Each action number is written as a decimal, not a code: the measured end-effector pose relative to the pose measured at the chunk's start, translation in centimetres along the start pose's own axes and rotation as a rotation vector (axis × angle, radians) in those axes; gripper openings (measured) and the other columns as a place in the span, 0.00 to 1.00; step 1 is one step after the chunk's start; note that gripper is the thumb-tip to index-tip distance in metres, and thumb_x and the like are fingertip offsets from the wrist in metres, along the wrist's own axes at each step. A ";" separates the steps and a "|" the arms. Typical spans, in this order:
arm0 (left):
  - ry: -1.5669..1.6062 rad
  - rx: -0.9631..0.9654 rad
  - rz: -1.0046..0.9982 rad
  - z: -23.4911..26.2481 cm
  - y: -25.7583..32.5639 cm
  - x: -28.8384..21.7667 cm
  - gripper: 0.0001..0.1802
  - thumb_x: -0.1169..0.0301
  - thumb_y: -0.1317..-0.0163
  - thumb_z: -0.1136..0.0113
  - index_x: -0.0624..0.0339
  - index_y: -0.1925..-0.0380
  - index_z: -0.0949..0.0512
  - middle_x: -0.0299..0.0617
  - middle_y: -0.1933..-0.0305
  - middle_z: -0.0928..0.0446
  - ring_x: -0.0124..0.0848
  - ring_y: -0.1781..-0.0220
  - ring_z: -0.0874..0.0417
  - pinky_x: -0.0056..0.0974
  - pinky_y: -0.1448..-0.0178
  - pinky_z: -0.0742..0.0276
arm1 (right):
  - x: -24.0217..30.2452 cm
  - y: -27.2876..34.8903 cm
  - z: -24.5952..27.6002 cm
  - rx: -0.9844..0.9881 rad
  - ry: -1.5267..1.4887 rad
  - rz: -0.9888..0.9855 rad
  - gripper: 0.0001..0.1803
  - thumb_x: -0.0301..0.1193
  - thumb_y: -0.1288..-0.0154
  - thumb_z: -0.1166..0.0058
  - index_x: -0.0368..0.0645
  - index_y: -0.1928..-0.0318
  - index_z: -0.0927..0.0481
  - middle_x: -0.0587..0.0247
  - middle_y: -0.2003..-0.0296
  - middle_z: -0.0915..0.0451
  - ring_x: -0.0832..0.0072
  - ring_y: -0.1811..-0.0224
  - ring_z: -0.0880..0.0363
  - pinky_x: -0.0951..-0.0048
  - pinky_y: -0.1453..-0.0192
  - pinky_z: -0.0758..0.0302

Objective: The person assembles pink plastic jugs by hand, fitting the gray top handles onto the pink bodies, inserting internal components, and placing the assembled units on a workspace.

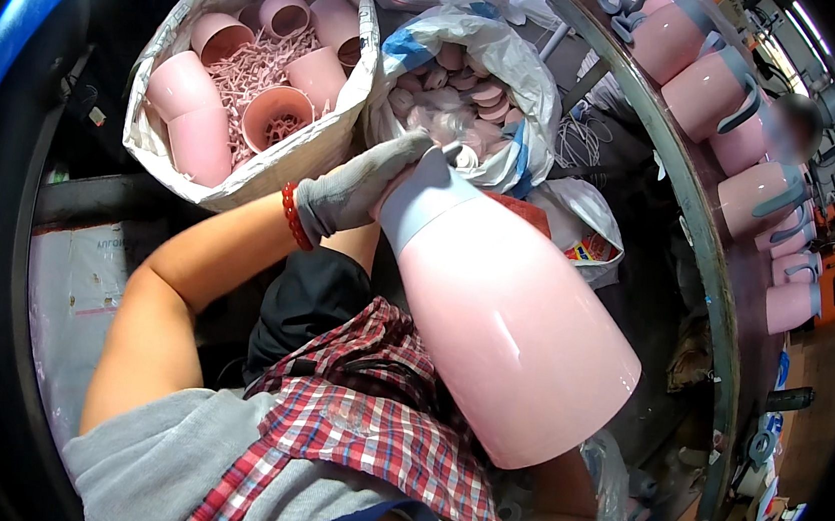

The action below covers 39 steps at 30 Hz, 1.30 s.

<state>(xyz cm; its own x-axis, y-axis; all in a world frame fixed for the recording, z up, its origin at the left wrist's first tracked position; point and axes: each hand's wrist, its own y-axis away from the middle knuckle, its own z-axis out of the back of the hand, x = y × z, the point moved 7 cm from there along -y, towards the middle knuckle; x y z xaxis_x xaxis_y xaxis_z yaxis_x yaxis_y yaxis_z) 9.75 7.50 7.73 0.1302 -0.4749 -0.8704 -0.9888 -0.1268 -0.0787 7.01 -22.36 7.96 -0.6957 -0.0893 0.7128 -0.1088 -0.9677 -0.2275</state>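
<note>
The gloved left hand point(359, 190) closes its fingers on the grey neck of a pink jug body point(503, 309), which lies tilted at frame centre, base toward 5 o'clock. The right hand is hidden beneath it, grip unknowable. This looks like fitting a top piece; next, a cap from the sack of pink lids point(475, 85) at 12 o'clock must seat squarely.
</note>
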 end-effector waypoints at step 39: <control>-1.138 0.620 -0.768 -9.4 0.6 -8.0 0.46 0.49 0.57 0.35 0.71 0.42 0.33 0.56 0.43 0.29 0.51 0.40 0.28 0.48 0.35 0.37 | -1.3 -8.4 10.8 -0.271 -0.500 -0.104 0.28 0.37 0.33 0.45 0.37 0.38 0.35 0.63 0.59 0.23 0.79 0.61 0.23 0.75 0.57 0.25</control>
<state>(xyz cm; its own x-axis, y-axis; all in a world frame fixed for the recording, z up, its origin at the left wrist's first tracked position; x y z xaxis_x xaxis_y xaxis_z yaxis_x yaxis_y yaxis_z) 8.84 3.00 19.21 0.7793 0.4810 -0.4016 -0.6192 0.4925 -0.6116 16.50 -16.70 16.08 -0.2589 -0.1615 0.9523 -0.3828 -0.8880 -0.2547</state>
